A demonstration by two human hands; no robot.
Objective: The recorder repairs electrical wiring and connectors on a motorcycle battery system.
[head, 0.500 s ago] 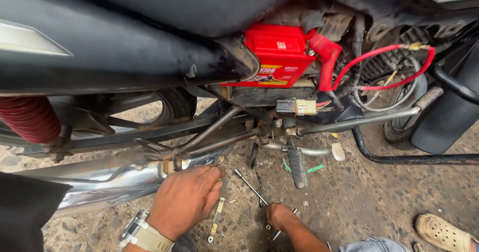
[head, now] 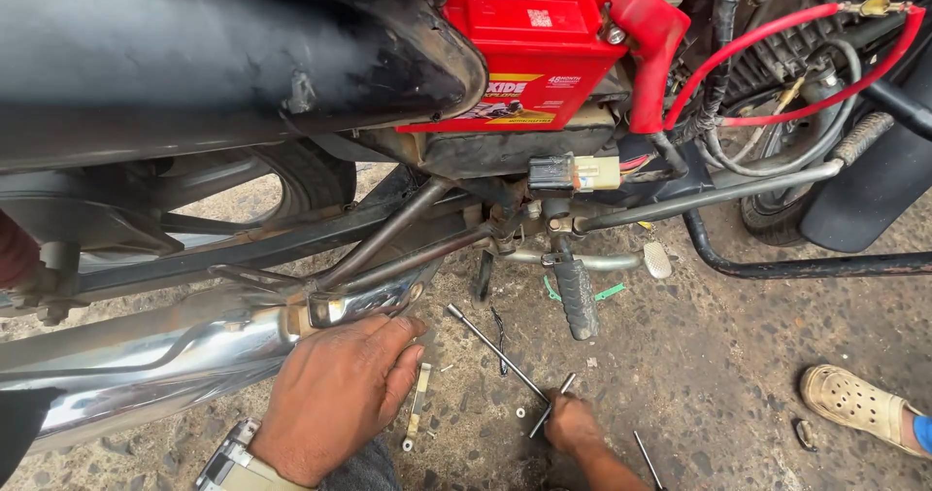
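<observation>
Left hand (head: pixel 335 394) is lying open, fingers spread on the chrome exhaust pipe (head: pixel 146 370); right hand (head: pixel 573 425) is clamping a long metal rod tool (head: pixel 497 352) lying on the concrete floor (head: pixel 709 355). Beyond, the footpeg (head: pixel 576 299), then the red battery (head: pixel 534 39) is sitting up in the motorcycle frame.

Scene was lit by soft, even daylight; only faint shadows were cast on the gravelled ground (head: pixel 680 374) beneath the motorcycle frame. Bright glare was recorded along the chrome exhaust pipe (head: pixel 146 374), while the black seat underside (head: pixel 194 54) at upper left was left dim and softly blurred. Centre focus was held sharp; slight wide-angle stretching was noted at the edges.
</observation>
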